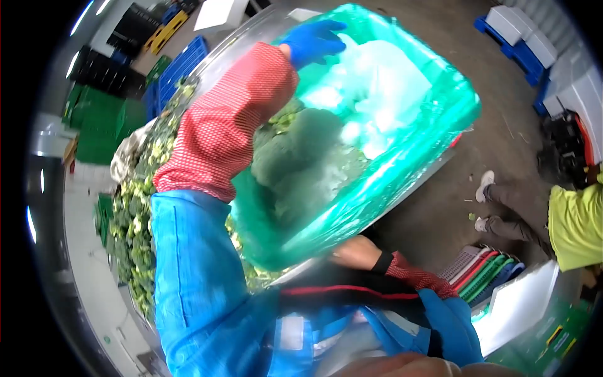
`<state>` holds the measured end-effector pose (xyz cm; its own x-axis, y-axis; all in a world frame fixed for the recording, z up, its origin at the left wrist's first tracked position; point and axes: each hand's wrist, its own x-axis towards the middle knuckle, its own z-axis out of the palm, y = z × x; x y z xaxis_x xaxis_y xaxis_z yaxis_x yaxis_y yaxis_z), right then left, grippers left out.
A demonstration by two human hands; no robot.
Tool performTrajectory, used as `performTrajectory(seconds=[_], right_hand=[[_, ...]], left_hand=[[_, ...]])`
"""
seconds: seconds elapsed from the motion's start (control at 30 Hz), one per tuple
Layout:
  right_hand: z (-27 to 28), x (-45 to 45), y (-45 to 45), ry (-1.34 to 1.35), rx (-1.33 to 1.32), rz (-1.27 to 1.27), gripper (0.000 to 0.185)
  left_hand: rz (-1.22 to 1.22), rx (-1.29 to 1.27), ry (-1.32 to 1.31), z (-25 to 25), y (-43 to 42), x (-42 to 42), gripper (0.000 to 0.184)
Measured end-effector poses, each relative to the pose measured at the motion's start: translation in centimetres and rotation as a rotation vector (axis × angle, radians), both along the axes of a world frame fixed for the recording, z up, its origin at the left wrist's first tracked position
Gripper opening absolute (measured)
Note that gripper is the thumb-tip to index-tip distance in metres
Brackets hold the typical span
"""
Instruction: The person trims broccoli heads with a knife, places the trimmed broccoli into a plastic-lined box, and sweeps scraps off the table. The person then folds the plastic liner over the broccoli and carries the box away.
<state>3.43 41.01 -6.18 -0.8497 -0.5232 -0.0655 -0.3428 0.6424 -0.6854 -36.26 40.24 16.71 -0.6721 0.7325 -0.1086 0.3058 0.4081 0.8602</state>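
Observation:
A container lined with a shiny green plastic bag stands tilted in front of me. Inside it, broccoli heads fill the near left part, and a whitish, icy-looking mass fills the far right part. My left hand, in a blue glove below a red checked sleeve, is over the far left edge of the bag with its fingers stretched out. My right hand is bare and lies against the near side of the container. Its fingers are hidden under the bag's edge.
Loose broccoli is heaped on the left. Green crates and a blue crate stand behind it. At the right is a person in a yellow top, near stacked coloured baskets and a white box.

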Motion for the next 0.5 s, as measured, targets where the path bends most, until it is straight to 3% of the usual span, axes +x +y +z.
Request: performTrajectory(seconds=[0.07,0.1,0.13,0.23,0.33,0.4,0.47,0.5], right_hand=[[-1.9,0.7,-0.6,0.061,-0.028,-0.016,0.045],[0.6,-0.2,-0.5,-0.022,-0.005,0.054,0.049],[0.8,-0.4,-0.9,-0.032,0.012,0.081,0.048],[0.9,-0.5,-1.9,-0.072,0.038,0.137,0.047],[-0.6,-0.3,-3.0,-0.018,0.003,0.144,0.041],[-1.4,-0.3,-3.8,0.056,-0.043,0.107,0.034],[0.3,-0.5,-3.5,0.057,-0.005,0.069,0.025],[1.1,-0.4,-2.8,0.229,-0.102,-0.024,0.022]], left_hand=[[0.077,-0.140,0.161,0.5,-4.6,-1.2,0.047],[0.103,-0.278,0.238,-0.4,-6.9,-2.3,0.044],[-0.027,-0.344,0.430,-1.0,-9.2,-1.8,0.045],[-0.287,-0.437,0.667,-5.2,-12.0,3.4,0.068],[-0.602,-0.639,0.840,-7.0,-9.6,9.1,0.098],[-0.590,-0.795,0.856,-6.9,-7.5,11.2,0.087],[-0.508,-0.802,0.862,-12.7,-7.4,10.0,0.082],[-0.482,-0.853,0.877,-13.5,-7.0,10.3,0.083]])
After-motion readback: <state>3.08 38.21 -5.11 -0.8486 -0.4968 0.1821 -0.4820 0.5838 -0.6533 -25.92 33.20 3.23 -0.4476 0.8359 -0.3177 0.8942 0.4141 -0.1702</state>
